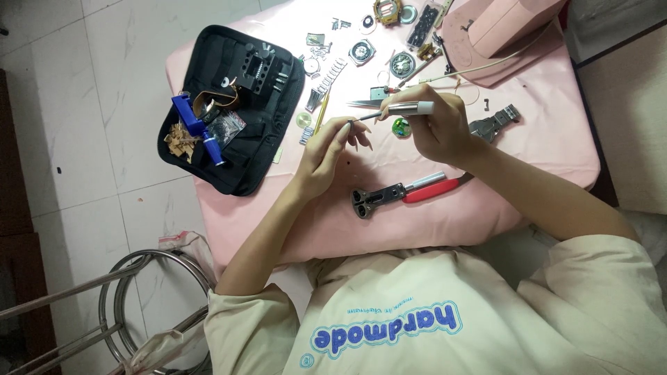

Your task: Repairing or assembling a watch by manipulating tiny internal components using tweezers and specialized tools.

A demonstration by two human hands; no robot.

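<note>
My right hand [439, 128] grips a thin pen-like tool [406, 108] with a silver shaft and white end, held level above the pink table [549, 149]. My left hand [328, 149] pinches the tool's fine tip between thumb and forefinger; whether a tiny part sits there is too small to tell. Just behind the tool lie silver tweezers [365, 104]. A small green round piece [401, 128] rests under my right fingers. A red-handled two-jaw wrench [403, 192] lies on the cloth in front of both hands.
An open black tool case [233, 111] with a blue tool [198, 128] lies at the left. Watch cases, a metal bracelet [326, 78] and small parts are scattered at the back. A grey metal tool [495, 125] and pink box [500, 24] are at the right. A metal stool [132, 305] stands on the floor.
</note>
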